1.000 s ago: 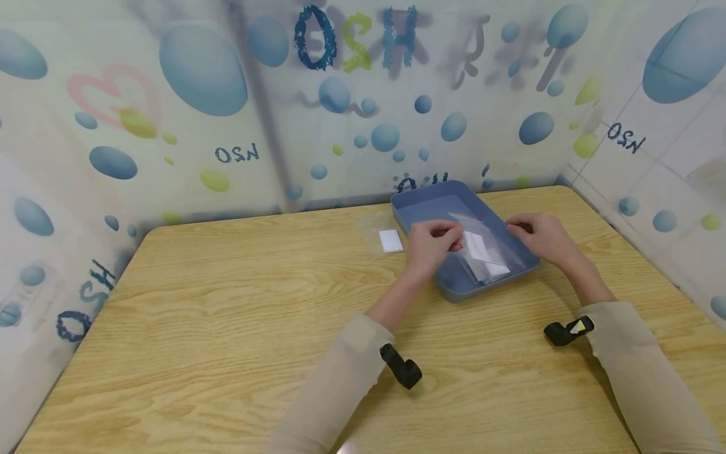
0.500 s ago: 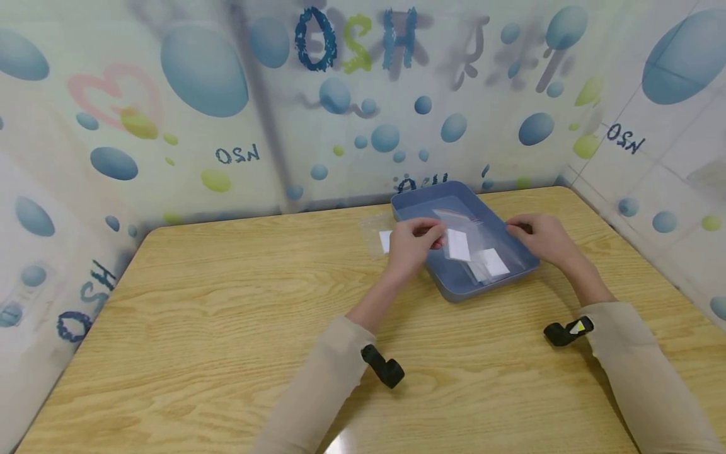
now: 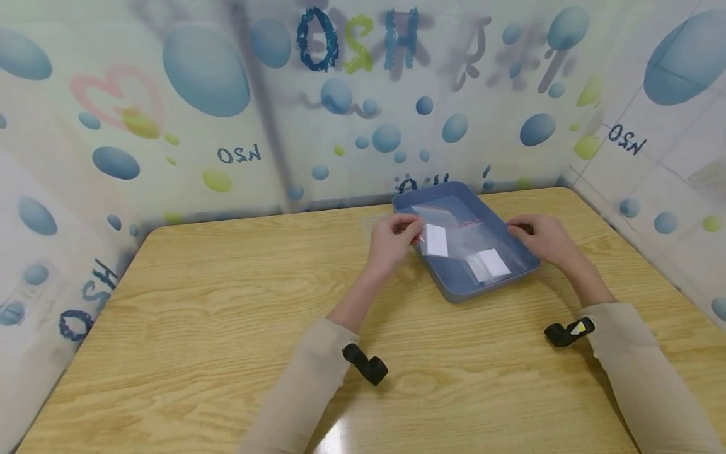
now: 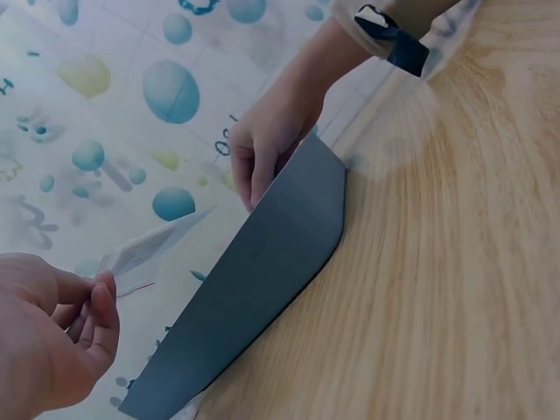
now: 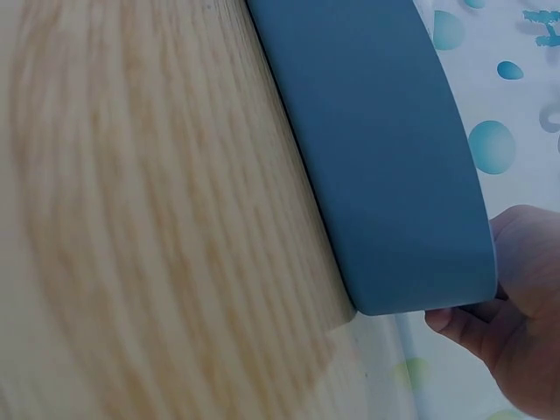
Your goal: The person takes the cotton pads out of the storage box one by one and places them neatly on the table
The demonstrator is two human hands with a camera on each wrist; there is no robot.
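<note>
My left hand [image 3: 391, 244] pinches the edge of a clear zip bag [image 3: 436, 240] holding a white card, over the left side of the blue tray [image 3: 454, 295]. In the left wrist view the bag [image 4: 153, 245] rises from the fingertips above the rim. My right hand [image 3: 546, 241] grips the tray's right rim; in the right wrist view its thumb lies against the outside of the wall [image 5: 376, 157]. Other clear bags with white cards [image 3: 493, 263] lie overlapping inside the tray; I cannot tell how many.
Another clear bag [image 3: 370, 222] lies on the wooden table [image 3: 227, 315] left of the tray, mostly hidden behind my left hand. A wall sheet with printed bubbles [image 3: 334, 126] stands along the table's back edge. Black wrist cameras [image 3: 365, 364] sit on both sleeves.
My left hand has moved left, drawing the zip bag from the bags in the tray toward its left rim. The right hand and the tray have stayed put.
</note>
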